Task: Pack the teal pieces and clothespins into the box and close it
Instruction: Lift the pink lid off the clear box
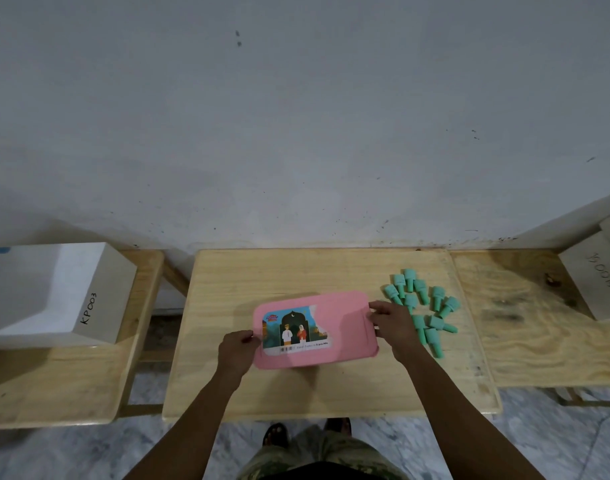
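A pink box with a picture label on its lid sits in the middle of the wooden table, lid on. My left hand grips its left edge. On the opposite side, my right hand holds the right edge. Several teal pieces lie in a loose heap on the table just right of the box, partly behind my right hand. I see no clothespins.
A white box marked KP003 stands on a lower wooden table at the left. Another pale box sits on a wooden table at the right. A grey wall runs behind the tables. Marbled floor shows below.
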